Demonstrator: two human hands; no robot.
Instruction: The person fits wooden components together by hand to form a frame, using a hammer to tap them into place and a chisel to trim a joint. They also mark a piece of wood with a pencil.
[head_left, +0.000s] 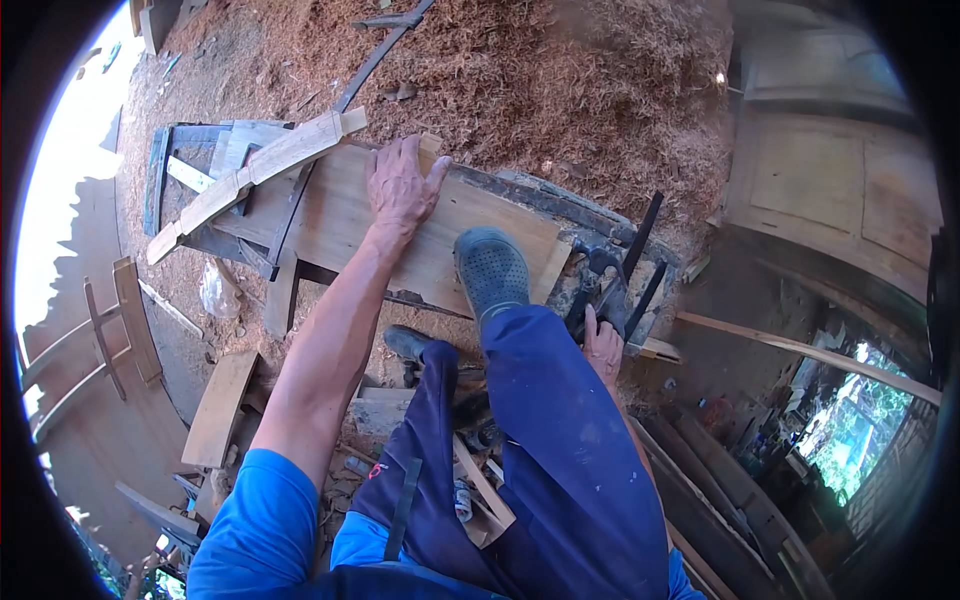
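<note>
The board (400,235), a flat pale plank, lies across a dark wooden bench (215,150) in the middle of the view, its long side running from upper left to lower right. The left hand (400,185) lies flat and open on the board's far edge, fingers spread and pressing down. A grey shoe (490,270) stands on the board's near right part, the blue trouser leg bent above it. Just right of the shoe, at the board's end, the right hand (603,345) closes on the handle of a dark power tool (610,285), partly hidden behind the knee. A curved pale batten (250,175) rests across the bench's left end, touching the board's corner. Beyond the bench rises a heap of sawdust (520,80). Loose planks (220,405) lie on the ground to the lower left.
</note>
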